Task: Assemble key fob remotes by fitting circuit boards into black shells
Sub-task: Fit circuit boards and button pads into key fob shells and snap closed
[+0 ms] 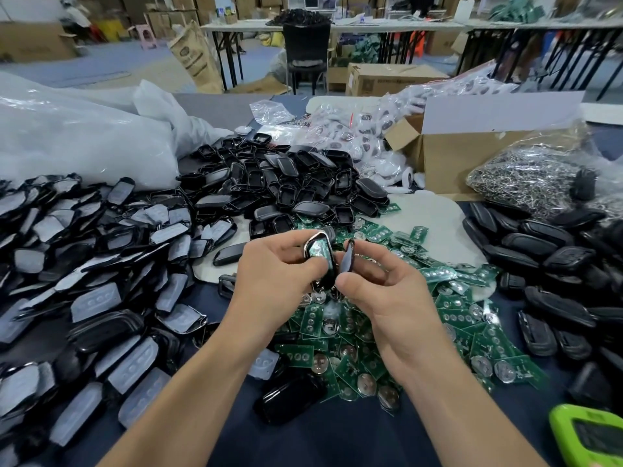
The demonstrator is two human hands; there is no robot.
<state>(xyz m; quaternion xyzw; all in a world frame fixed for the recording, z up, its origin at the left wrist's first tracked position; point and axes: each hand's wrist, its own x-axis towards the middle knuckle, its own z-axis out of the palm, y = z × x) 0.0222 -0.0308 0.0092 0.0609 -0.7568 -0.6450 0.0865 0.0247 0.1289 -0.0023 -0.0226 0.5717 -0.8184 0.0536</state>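
— Bare arms point(188, 382) reach out, close by. What's the left hand point(269, 267) got?
— It pinches a black shell point(327, 276) with a green board point(318, 251) inside. The right hand point(387, 291) pinches the lid point(347, 262) just beside it.
— What could go wrong?
— If the board sits crooked, the lid may not snap shut.

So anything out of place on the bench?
No visible damage. Piles bleed together: a stray black shell lies in the near edge of the boards, and the far shell heap spills onto them.
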